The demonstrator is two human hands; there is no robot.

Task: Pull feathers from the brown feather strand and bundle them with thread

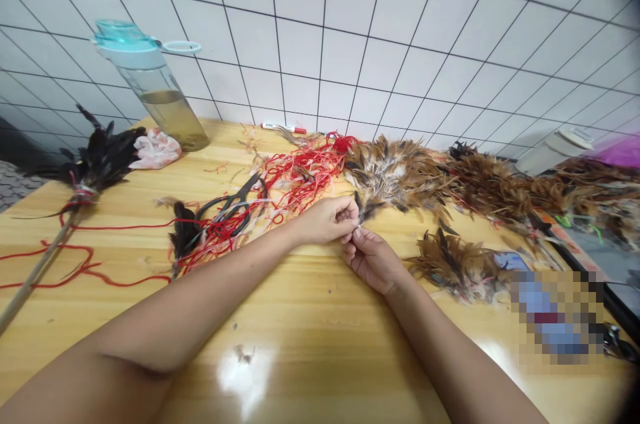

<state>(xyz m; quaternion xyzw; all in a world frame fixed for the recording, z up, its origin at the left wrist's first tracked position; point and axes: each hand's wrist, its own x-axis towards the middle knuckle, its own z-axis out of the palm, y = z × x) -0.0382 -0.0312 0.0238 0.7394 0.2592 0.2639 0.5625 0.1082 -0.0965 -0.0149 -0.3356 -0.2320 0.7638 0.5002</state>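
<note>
Both my hands meet at the middle of a glossy wooden table (300, 317). My left hand (330, 219) is closed in a pinch on the quill end of a small brown feather bundle (370, 205). Just below it, my right hand (371, 257) also has its fingers curled shut on the same quill end. A long heap of brown feathers (450, 181) stretches away to the right. A tangle of red string (295, 181) lies to the left of my hands, with black scissors (235, 204) on it.
A half-made black feather duster (95, 167) on a thin stick (35, 277) lies at the left with red string trailing. A clear bottle with a teal lid (155, 87) and a pink cloth (156, 149) stand behind it. A red marker (283, 127) lies by the tiled wall.
</note>
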